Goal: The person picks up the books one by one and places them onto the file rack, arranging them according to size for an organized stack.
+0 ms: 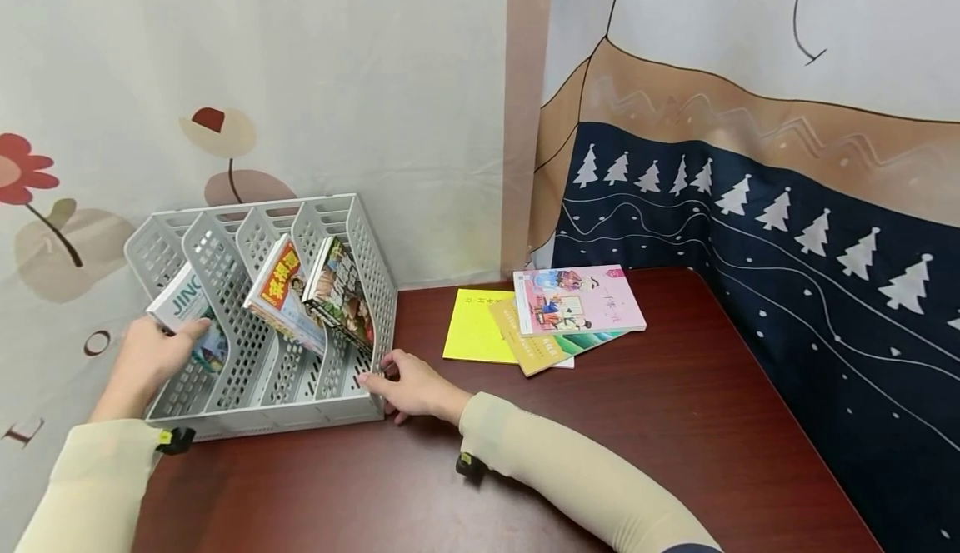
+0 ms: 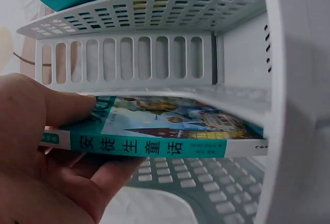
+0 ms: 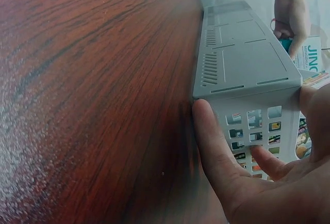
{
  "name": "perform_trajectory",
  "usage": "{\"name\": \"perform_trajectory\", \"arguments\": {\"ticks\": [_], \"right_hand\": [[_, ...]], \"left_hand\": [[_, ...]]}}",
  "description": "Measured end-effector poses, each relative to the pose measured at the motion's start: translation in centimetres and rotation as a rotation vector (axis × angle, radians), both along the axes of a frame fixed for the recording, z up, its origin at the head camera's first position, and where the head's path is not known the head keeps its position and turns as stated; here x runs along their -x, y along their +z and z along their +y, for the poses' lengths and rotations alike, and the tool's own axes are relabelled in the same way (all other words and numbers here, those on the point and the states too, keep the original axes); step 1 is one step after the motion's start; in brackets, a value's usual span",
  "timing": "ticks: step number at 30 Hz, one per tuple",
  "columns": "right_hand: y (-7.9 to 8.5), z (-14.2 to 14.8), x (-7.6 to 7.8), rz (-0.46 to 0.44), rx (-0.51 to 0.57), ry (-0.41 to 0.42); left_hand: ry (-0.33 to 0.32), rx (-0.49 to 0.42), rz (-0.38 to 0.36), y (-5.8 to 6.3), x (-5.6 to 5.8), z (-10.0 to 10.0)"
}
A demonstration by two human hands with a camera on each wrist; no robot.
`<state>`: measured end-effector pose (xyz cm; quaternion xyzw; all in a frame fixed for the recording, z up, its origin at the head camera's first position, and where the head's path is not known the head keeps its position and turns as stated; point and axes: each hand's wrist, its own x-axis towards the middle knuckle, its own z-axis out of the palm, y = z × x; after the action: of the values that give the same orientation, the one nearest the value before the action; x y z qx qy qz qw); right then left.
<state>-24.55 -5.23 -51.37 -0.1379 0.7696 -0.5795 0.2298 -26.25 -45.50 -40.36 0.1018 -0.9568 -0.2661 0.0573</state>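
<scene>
A grey plastic magazine rack (image 1: 285, 420) with several slots stands on the table. In its leftmost slot sits a book with a teal and white spine (image 2: 149, 145); my left hand (image 1: 156, 357) pinches this book, thumb on its cover and fingers underneath in the left wrist view. At the rack's front right corner, my right hand (image 1: 416, 386) grips the side wall, the thumb over its edge and the fingers along the perforated outside (image 3: 252, 116). Two other slots hold a yellow-and-red book (image 1: 281, 286) and some dark-covered books (image 1: 341, 286).
Right of the rack, a pink book (image 1: 581, 299) lies over a gold-and-green book (image 1: 525, 345) and a yellow book (image 1: 472, 324) on the dark red table (image 1: 637, 436). Behind the rack hangs a pale printed curtain (image 1: 375, 78); a navy tree-patterned cloth (image 1: 825, 286) borders the right side.
</scene>
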Motion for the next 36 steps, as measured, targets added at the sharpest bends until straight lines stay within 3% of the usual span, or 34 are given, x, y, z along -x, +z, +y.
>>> {"name": "perform_trajectory", "arguments": {"ticks": [6, 10, 17, 19, 22, 26, 29, 33, 36], "right_hand": [[0.2, 0.0, -0.1, -0.001, 0.003, 0.002], [0.4, 0.5, -0.2, -0.028, 0.016, 0.003], [0.5, 2.0, -0.2, -0.028, 0.041, 0.005], [0.5, 2.8, -0.3, -0.023, 0.033, 0.012], [0.5, 4.3, -0.5, -0.039, 0.035, 0.030], [0.5, 6.5, -0.3, -0.059, 0.036, 0.048], [0.8, 8.3, 0.1, -0.072, 0.048, 0.053], [1.3, 10.7, 0.7, -0.088, 0.040, 0.049], [1.5, 12.5, 1.1, -0.084, 0.009, 0.039]], "left_hand": [[-0.034, 0.022, 0.016, 0.2, -0.1, 0.1], [0.002, 0.019, 0.060, 0.6, -0.5, 0.8], [0.133, 0.007, 0.281, 2.3, -1.8, 3.4], [0.137, 0.006, 0.320, 2.6, -2.2, 4.3], [0.120, -0.017, 0.443, 2.6, -2.9, 6.0], [0.073, -0.042, 0.733, 2.4, -3.7, 9.8], [-0.005, -0.055, 0.892, 1.9, -3.7, 12.7], [-0.159, -0.092, 0.934, 0.5, -3.4, 15.6], [-0.305, -0.112, 0.852, -0.4, -3.6, 18.0]]}}
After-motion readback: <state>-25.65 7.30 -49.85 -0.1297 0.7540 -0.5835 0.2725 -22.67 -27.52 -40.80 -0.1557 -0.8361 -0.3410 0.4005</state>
